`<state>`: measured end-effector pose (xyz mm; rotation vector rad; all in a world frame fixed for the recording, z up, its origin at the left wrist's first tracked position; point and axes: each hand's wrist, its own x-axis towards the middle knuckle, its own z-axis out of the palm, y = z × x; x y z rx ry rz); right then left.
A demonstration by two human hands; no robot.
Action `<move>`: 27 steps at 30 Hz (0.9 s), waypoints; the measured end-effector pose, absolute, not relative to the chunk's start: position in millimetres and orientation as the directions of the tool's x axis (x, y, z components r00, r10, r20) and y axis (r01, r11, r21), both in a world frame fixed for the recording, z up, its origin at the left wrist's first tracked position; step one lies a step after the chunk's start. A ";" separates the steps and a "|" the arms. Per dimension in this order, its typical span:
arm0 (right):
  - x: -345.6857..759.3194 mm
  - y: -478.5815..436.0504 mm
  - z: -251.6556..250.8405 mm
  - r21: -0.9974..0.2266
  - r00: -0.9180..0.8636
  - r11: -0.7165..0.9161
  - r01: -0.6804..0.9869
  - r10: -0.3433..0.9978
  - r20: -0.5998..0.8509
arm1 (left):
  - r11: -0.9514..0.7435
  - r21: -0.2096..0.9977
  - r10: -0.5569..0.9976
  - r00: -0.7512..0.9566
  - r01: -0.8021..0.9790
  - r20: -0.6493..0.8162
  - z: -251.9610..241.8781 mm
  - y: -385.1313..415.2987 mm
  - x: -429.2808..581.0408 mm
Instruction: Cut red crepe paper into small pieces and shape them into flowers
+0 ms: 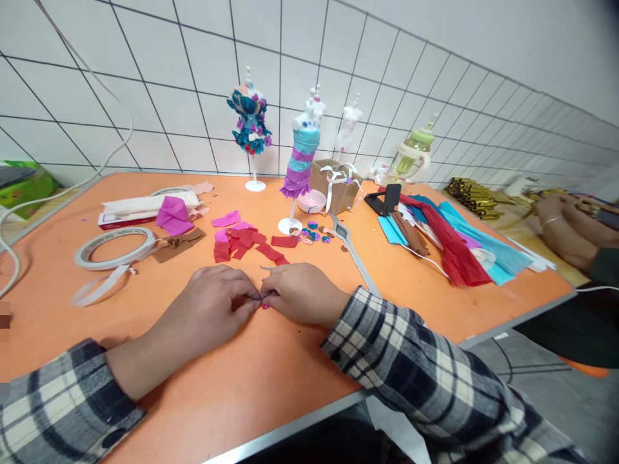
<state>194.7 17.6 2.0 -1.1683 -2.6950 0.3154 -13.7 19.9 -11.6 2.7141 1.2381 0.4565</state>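
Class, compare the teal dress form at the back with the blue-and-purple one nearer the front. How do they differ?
The teal dress form is covered in ruffled pieces with purple and red bits; the blue-and-purple dress form is wrapped in smooth bands above a frilled purple skirt. The teal one stands farther back; the blue-and-purple one stands nearer. Both are upright on white round-based stands on the orange table.

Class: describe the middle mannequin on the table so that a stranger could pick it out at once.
On the orange table, before the tiled wall, stand small mannequins. The middle mannequin stands foremost. Only it wears blue and purple bands; the left mannequin is teal ruffles, the right mannequin bare white.
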 end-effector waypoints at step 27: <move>191.9 23.1 5.1 -0.884 -0.454 -0.442 -0.153 0.826 -0.334 | -0.387 0.808 0.914 0.298 0.445 0.275 0.4 20.3 -17.0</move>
